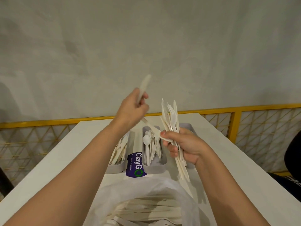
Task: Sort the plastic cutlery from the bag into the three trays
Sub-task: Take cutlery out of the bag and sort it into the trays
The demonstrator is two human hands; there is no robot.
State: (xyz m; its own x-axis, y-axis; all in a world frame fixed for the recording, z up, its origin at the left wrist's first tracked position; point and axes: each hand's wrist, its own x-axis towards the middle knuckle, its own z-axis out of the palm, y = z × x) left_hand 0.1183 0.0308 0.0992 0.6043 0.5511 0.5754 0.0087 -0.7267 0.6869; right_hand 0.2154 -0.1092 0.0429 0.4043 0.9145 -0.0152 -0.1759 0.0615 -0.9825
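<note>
Nearest the camera, a thin see-through bag (146,190) lies on the white bench (65,152), its mouth towards the trays, with a heap of pale plastic cutlery (146,207) still inside. Both bare forearms reach over it.

Right grip (184,147) is clamped on a bundle (171,121) of forks and knives, held nearly upright; the tines and blade tips fan out above the fingers and the handles poke out below the palm. Left grip (133,108), raised higher and further left, is clamped on a single piece (144,85) that sticks up from the fingers, too blurred to tell its kind. A knife (151,127) slants from under the left grip down to the right thumb, its toothed edge beside that thumb; how it is held at the upper end cannot be told.

Beyond the bag stand three grey trays side by side. Pale pieces fill the left tray (114,169), partly hidden by the left forearm. White spoons (146,139) and other pieces lie in the middle tray (154,168). Only a corner of the right tray (189,125) shows behind the right grip. A purple "ClayGo" sticker (135,165) sits on the bench between the left and middle trays. A yellow railing (236,115) with lattice panels runs behind the bench, under a grey wall.
</note>
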